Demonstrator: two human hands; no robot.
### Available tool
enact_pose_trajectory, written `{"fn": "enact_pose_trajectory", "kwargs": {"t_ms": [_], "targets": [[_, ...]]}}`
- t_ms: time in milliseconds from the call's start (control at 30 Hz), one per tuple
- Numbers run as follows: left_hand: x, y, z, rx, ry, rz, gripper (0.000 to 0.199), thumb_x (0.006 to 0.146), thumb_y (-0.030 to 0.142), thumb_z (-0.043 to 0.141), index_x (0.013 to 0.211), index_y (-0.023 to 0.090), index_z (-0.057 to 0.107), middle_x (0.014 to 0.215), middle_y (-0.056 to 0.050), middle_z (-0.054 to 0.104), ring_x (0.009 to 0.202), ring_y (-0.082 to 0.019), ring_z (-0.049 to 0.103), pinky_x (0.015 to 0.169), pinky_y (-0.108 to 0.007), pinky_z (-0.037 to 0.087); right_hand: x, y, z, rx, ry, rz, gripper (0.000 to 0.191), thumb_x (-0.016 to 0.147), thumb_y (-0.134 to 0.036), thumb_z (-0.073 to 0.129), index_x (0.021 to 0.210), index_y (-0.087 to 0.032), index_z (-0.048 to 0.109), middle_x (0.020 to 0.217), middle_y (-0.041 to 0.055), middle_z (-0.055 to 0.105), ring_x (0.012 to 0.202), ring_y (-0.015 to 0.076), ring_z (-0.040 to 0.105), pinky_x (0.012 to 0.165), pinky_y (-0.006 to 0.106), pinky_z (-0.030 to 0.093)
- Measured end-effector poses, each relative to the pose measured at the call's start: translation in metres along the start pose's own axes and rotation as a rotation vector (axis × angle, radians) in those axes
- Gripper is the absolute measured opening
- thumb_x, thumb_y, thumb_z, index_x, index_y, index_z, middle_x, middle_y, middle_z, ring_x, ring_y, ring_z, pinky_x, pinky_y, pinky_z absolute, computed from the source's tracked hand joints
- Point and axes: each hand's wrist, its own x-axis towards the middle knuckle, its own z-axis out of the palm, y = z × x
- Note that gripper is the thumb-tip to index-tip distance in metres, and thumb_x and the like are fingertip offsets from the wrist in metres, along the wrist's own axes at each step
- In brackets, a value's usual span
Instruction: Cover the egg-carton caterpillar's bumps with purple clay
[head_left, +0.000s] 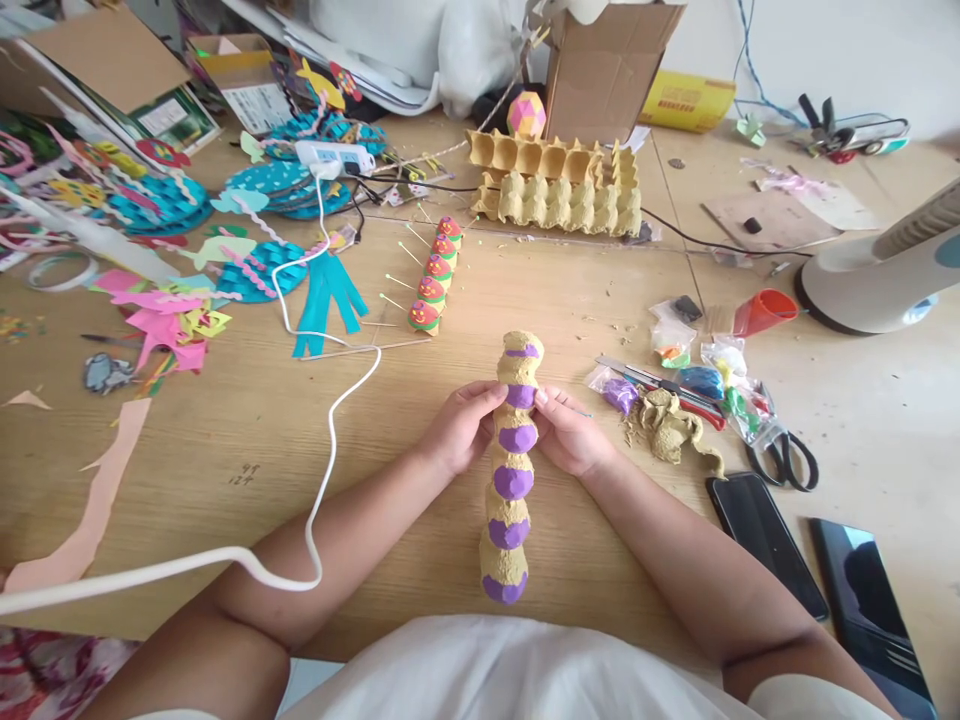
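Observation:
A long strip of egg carton point(508, 508) with several humps stands out in the middle, each hump bearing a purple patch. My left hand point(466, 425) grips its left side near the far end, thumb on a purple patch. Opposite it, my right hand point(568, 428) pinches the right side at the same patch. The fingers under the strip are partly hidden. Beyond it lies a painted carton strip point(433, 290) with red, green and yellow humps and smiling faces; thin sticks with pale tips lie at its left.
A white cable point(331, 440) crosses the left side, near my left forearm. Paper crafts point(161, 205) crowd the far left. Egg cartons point(559, 205) sit at the back. To the right are a cutter, scissors point(787, 462), small clay bags, two phones point(765, 540) and a white lamp base point(862, 285).

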Motion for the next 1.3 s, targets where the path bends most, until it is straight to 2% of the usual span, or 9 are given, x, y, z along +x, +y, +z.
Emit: {"fn": "enact_pose_trajectory", "kwargs": {"t_ms": [233, 367, 700, 900, 1100, 1300], "targets": [[0.003, 0.003, -0.004, 0.111, -0.117, -0.014, 0.041, 0.076, 0.049, 0.093, 0.092, 0.013, 0.082, 0.083, -0.009, 0.08, 0.07, -0.017, 0.071, 0.068, -0.029, 0.055, -0.001, -0.004, -0.001, 0.042, 0.016, 0.02, 0.041, 0.073, -0.05, 0.095, 0.075, -0.02, 0.068, 0.071, -0.002, 0.068, 0.064, 0.0127, 0.057, 0.064, 0.027, 0.049], [0.006, 0.002, -0.007, 0.15, -0.037, 0.028, 0.033, 0.069, 0.039, 0.098, 0.086, 0.016, 0.082, 0.083, -0.005, 0.081, 0.071, -0.015, 0.071, 0.071, -0.027, 0.055, 0.0, -0.002, -0.003, 0.06, 0.028, 0.014, 0.04, 0.074, -0.048, 0.095, 0.075, -0.02, 0.066, 0.069, -0.0025, 0.066, 0.063, 0.0123, 0.055, 0.063, 0.027, 0.048], [0.004, 0.001, -0.006, 0.134, 0.003, 0.05, 0.036, 0.062, 0.04, 0.102, 0.076, 0.016, 0.079, 0.077, -0.003, 0.079, 0.067, -0.013, 0.069, 0.069, -0.026, 0.054, 0.0, 0.001, -0.001, 0.063, 0.022, 0.001, 0.041, 0.07, -0.049, 0.097, 0.073, -0.02, 0.068, 0.07, -0.0019, 0.067, 0.063, 0.0126, 0.055, 0.063, 0.027, 0.046], [0.004, 0.005, -0.002, 0.094, -0.119, -0.066, 0.04, 0.064, 0.041, 0.101, 0.09, 0.015, 0.083, 0.082, -0.005, 0.079, 0.069, -0.014, 0.069, 0.068, -0.026, 0.053, 0.001, -0.001, 0.001, 0.064, 0.029, 0.001, 0.042, 0.073, -0.051, 0.095, 0.073, -0.02, 0.067, 0.068, -0.0023, 0.066, 0.061, 0.0121, 0.054, 0.061, 0.027, 0.046], [0.004, 0.0, 0.002, 0.099, 0.013, 0.018, 0.034, 0.061, 0.036, 0.102, 0.077, 0.016, 0.08, 0.074, -0.002, 0.077, 0.063, -0.012, 0.066, 0.065, -0.025, 0.051, -0.002, -0.002, 0.011, 0.039, 0.055, -0.026, 0.045, 0.069, -0.051, 0.098, 0.07, -0.019, 0.066, 0.063, -0.0036, 0.064, 0.057, 0.01, 0.053, 0.057, 0.024, 0.043], [-0.001, 0.001, 0.002, 0.11, 0.011, 0.051, 0.032, 0.062, 0.035, 0.101, 0.074, 0.015, 0.078, 0.07, 0.0, 0.074, 0.061, -0.011, 0.062, 0.063, -0.025, 0.05, -0.005, -0.002, 0.015, -0.014, 0.046, -0.041, 0.047, 0.069, -0.053, 0.097, 0.069, -0.019, 0.064, 0.063, -0.0034, 0.064, 0.057, 0.0095, 0.052, 0.058, 0.024, 0.043]]}}
